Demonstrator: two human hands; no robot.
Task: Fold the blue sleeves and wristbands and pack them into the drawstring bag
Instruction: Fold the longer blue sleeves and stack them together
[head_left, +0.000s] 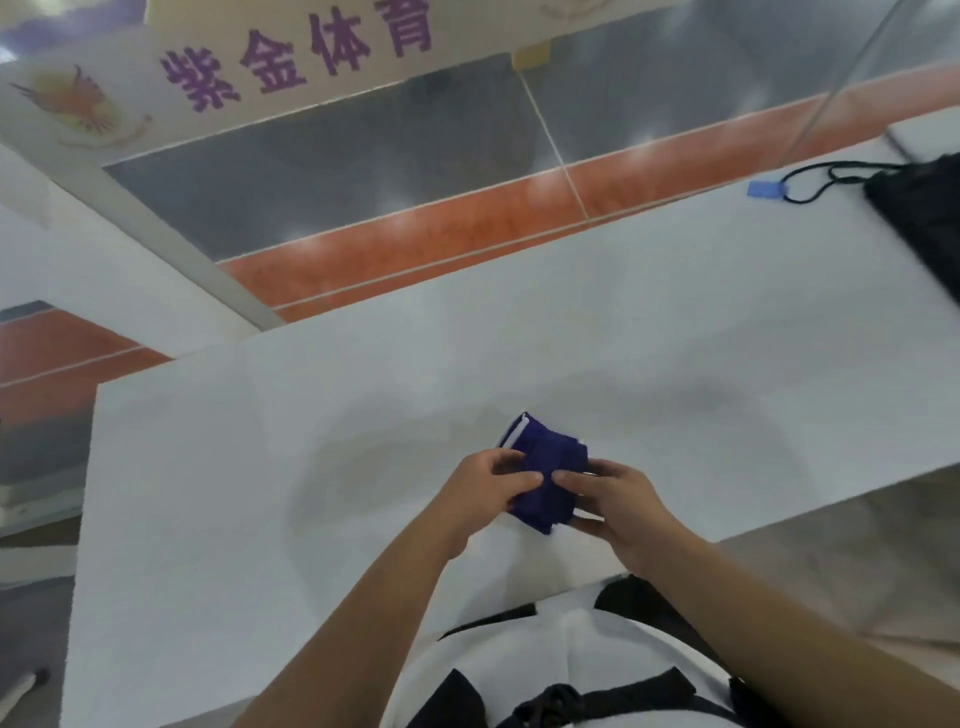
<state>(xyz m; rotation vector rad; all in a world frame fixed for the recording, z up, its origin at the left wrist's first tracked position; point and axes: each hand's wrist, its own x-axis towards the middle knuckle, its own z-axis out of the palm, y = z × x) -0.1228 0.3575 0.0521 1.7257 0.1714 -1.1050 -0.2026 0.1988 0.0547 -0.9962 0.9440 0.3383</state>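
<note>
Folding step nearly done: left hand (493, 486) and right hand (618, 501) both pinch the folded blue bundle (548, 475) just above the white tabletop (571, 338), black drawstring bag (930, 218) well apart at far right, so next carry it over and find the opening

We see bright, diffuse light from overhead: small white glare spots dot the glossy grey and orange floor tiles (395, 197), and the matte white tabletop (675, 322) carries only a broad, soft grey shadow around the left hand (488, 488) and right hand (618, 504). The folded dark blue fabric bundle (545, 467) they grip looks soft, its folds barely legible. The black drawstring bag (924, 218) smears at the right edge, and the white banner with purple characters (291, 57) bows with wide-angle distortion.
</note>
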